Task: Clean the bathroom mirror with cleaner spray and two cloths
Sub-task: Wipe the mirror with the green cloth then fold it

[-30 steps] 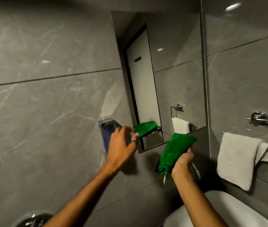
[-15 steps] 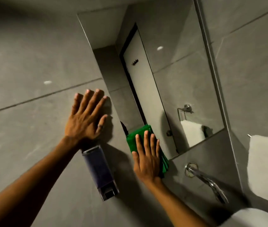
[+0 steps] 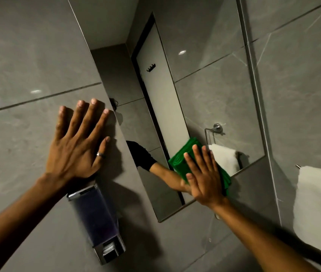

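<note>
I see the mirror (image 3: 204,91) set into the grey tiled wall (image 3: 28,55), and I place everything against it. My right hand (image 3: 204,173) lies flat on the glass near the mirror's lower edge, fingers spread and straight, palm pressing a folded green cloth (image 3: 181,161) against the surface; the cloth shows above and to the left of the fingers, and a strip of it shows along the far side of the hand just above the mirror's bottom rim. The hand is not pinching the cloth, only pushing it flat to the glass. My left hand (image 3: 79,142) is off the mirror, just beside its left edge, laid open on the wall with all fingers splayed and holding nothing; a ring (image 3: 100,154) sits on the thumb. Below that hand, still left of the mirror, a soap dispenser (image 3: 96,220) is fixed to the wall, its top touching or nearly touching the heel of my palm; I cannot tell which. Right of the mirror, a white towel (image 3: 318,209) hangs against the adjoining wall. In the glass I can see the reflection of my right forearm with a dark sleeve, a pale door with a row of hooks, and a towel on a metal ring. I see only one cloth, and no spray bottle in this view.
</note>
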{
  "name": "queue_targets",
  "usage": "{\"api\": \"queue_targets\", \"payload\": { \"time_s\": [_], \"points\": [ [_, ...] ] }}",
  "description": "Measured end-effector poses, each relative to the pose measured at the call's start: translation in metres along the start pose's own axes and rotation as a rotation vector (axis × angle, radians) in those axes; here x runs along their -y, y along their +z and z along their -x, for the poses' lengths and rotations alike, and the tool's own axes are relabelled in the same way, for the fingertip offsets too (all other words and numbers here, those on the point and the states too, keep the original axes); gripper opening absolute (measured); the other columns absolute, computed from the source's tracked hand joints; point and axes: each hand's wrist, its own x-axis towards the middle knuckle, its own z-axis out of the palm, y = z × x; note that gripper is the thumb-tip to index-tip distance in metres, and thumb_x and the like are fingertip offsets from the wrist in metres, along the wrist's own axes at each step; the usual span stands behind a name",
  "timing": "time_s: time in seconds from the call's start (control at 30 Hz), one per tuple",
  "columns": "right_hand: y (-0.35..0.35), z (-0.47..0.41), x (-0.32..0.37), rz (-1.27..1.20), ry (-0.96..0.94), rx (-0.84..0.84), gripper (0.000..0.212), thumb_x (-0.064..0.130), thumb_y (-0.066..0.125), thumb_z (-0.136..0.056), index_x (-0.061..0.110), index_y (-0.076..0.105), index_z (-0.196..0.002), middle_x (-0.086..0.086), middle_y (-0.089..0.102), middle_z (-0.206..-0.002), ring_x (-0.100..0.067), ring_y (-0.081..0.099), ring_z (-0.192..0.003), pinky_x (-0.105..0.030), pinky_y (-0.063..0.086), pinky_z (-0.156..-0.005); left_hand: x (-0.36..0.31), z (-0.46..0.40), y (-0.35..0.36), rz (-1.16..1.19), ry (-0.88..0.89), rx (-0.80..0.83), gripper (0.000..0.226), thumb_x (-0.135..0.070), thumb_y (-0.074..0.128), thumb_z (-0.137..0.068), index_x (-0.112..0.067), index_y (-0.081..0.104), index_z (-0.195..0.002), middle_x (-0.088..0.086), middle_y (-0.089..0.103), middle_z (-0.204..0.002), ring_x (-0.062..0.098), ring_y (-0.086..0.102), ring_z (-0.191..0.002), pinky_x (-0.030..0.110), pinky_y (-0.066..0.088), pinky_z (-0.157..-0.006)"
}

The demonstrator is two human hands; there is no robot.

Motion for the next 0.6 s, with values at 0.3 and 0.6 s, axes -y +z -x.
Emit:
{"api": "queue_targets", "payload": {
  "time_s": [0.3, 0.6],
  "points": [
    [-0.034, -0.042, -0.114, -0.021, 0.250, -0.093, 0.060, 0.041, 0.018, -0.102, 0.017, 0.023, -0.157, -0.010, 0.016, -0.167, -0.030, 0.009, -0.156, -0.054, 0.013, -0.124, 0.003, 0.000, 0.006, -0.013, 0.003, -0.026, 0.072, -0.054, 0.020, -0.100, -0.023, 0.013, -0.164, 0.009, 0.007, -0.174, 0.030, 0.000, -0.161, 0.058, -0.001, -0.129],
    [-0.045, -0.077, -0.132, -0.118, 0.673, -0.210, 0.064, 0.046, 0.010, -0.100, 0.022, 0.015, -0.159, -0.006, 0.007, -0.168, -0.024, 0.002, -0.156, -0.050, 0.006, -0.126, 0.003, -0.001, 0.011, -0.051, 0.009, -0.072, 0.072, -0.053, 0.023, -0.099, -0.021, 0.016, -0.164, 0.008, 0.007, -0.174, 0.032, 0.003, -0.161, 0.056, -0.002, -0.129]
  ]
}}
